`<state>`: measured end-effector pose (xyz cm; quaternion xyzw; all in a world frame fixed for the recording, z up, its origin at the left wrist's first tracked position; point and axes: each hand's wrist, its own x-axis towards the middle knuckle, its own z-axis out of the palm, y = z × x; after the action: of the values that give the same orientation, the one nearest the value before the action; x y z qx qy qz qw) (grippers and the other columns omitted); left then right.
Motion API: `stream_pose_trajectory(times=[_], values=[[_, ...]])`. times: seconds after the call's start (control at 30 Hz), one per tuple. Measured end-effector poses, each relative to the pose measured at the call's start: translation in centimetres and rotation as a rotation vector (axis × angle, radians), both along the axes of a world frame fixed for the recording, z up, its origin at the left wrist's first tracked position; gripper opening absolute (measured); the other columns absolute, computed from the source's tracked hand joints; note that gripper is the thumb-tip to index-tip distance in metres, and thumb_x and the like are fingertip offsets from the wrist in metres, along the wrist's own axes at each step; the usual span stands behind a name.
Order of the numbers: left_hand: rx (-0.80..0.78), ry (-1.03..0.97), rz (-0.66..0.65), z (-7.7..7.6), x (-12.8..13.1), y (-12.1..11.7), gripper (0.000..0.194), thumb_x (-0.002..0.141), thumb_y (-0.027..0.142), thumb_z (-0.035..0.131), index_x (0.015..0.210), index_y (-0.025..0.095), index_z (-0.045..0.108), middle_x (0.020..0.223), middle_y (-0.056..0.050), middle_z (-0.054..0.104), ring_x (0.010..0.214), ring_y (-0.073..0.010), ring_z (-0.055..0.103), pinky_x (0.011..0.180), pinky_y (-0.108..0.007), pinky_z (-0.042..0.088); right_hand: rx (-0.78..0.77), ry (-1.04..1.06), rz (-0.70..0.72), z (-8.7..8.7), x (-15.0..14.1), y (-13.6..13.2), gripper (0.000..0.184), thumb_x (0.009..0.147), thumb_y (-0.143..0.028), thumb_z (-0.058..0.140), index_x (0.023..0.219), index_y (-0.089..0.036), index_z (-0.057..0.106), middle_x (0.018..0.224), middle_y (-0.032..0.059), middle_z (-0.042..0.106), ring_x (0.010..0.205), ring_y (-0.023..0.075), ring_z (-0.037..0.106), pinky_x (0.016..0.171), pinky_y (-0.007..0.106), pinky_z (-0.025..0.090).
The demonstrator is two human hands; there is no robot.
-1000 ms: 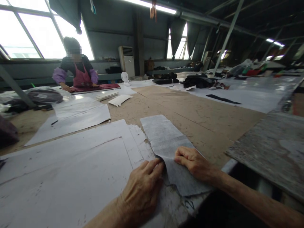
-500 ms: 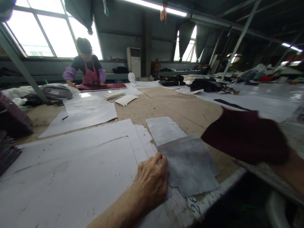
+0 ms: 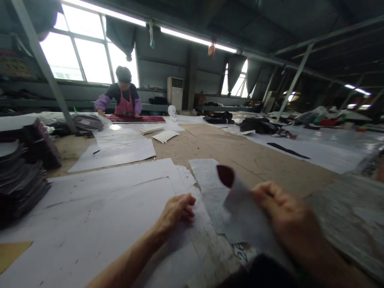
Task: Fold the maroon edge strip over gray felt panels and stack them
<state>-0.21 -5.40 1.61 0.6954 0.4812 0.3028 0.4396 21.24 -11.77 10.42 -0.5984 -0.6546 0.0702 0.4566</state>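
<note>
My right hand pinches the edge of a fabric piece with a grey underside. The piece is blurred by motion, and its far tip curls over to show a maroon face. Beneath it, partly covered, lie flat grey fabric pieces at the table's near edge. My left hand is over the large white sheet, just left of the grey pieces. Its fingers are loosely bent and apart, with nothing visible in them.
Stacks of dark cut pieces stand at the left. A yellowish piece lies near the lower left corner. Across the table a person in a pink apron handles maroon fabric. White cards and a small fan are farther back.
My right hand has moved left, bringing the maroon piece over the grey ones, its grey side now showing. My left hand has come off the grey piece and shifted left. The view has turned left.
</note>
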Motion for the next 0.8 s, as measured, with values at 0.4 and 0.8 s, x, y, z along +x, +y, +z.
stream_pose_trajectory(times=[0.4,0.8], values=[[-0.261,0.308,0.057,3.3,-11.8,-4.1,0.038,0.046,0.019,0.071,0.084,0.015,0.065,0.066,0.002,0.055,0.061,-0.0123,0.048,0.051,-0.021,0.034,0.511,-0.356,0.498,-11.6,-20.2,-4.1,0.027,0.075,-0.003,0.033,0.056,-0.016,0.048,0.055,0.0064,0.045,0.053,0.0191,0.039,0.047,0.032,0.028],[0.087,0.404,0.160,1.2,-11.4,-6.2,0.029,0.060,0.015,0.066,0.088,0.022,0.068,0.083,0.000,0.056,0.073,-0.0134,0.049,0.067,-0.026,0.039,0.249,-0.393,0.689,-8.6,-13.8,2.5,0.026,0.077,-0.007,0.053,0.102,-0.013,0.059,0.098,0.0091,0.062,0.092,0.0230,0.049,0.079,0.039,0.046]])
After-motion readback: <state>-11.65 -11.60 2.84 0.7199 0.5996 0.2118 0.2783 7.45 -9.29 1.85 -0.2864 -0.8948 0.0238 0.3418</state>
